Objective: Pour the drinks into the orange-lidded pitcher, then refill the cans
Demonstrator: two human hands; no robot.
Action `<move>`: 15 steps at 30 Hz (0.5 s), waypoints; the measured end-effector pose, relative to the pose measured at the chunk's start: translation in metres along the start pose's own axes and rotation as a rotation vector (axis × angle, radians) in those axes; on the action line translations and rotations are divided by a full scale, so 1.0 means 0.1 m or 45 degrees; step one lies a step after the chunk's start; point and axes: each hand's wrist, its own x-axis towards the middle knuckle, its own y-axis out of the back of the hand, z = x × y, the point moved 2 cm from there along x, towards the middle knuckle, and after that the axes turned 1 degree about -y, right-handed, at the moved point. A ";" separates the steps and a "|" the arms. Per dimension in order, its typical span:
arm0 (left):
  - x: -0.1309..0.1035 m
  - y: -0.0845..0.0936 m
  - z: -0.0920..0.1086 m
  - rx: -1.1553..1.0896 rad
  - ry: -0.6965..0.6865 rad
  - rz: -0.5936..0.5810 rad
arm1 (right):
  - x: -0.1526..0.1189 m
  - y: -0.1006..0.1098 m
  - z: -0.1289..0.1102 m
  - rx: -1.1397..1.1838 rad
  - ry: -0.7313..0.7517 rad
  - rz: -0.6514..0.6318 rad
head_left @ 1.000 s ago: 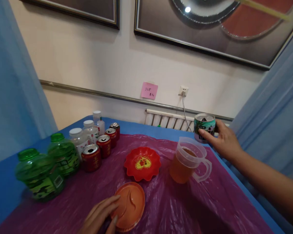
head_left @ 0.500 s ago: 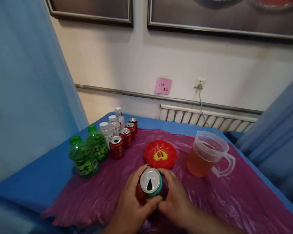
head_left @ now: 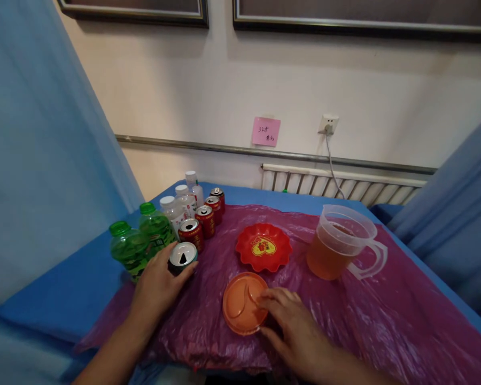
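My left hand [head_left: 160,280] is wrapped round an opened can [head_left: 183,255] with a silver top and a teal rim, in front of the nearest red can [head_left: 191,234]. An orange round dish [head_left: 244,303] with a curved ridge inside lies near the front of the purple plastic sheet [head_left: 208,337]. At its right edge is my right hand [head_left: 291,326], fingers apart, with the fingertips over or touching the rim. Behind the dish sits a red scalloped plate [head_left: 263,247] with a yellow heart print.
Green-capped bottles [head_left: 157,229], white-capped clear bottles [head_left: 173,211] and more red cans [head_left: 206,220] line the left. A clear pitcher [head_left: 336,248] of amber liquid stands at the right. Blue curtains [head_left: 36,133] hang on both sides.
My left hand has carried the teal-rimmed can from the front middle to the left, beside the red cans. My right hand has let go of it, and the orange dish has come into view.
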 end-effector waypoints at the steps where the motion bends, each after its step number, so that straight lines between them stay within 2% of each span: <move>1: 0.01 -0.02 -0.02 0.021 0.010 -0.008 | -0.01 0.00 -0.01 -0.048 0.008 -0.037; 5: -0.01 -0.08 -0.03 0.043 0.033 0.001 | 0.07 0.04 0.01 -0.215 0.033 -0.146; 9: -0.03 -0.10 -0.03 0.062 -0.014 0.048 | 0.16 0.04 0.10 -0.282 0.065 -0.273; 12: -0.06 -0.12 -0.03 0.089 -0.086 0.066 | 0.20 0.04 0.14 -0.229 0.069 -0.294; 15: -0.11 -0.10 0.02 0.120 -0.154 0.145 | 0.21 0.05 0.18 -0.115 0.078 -0.244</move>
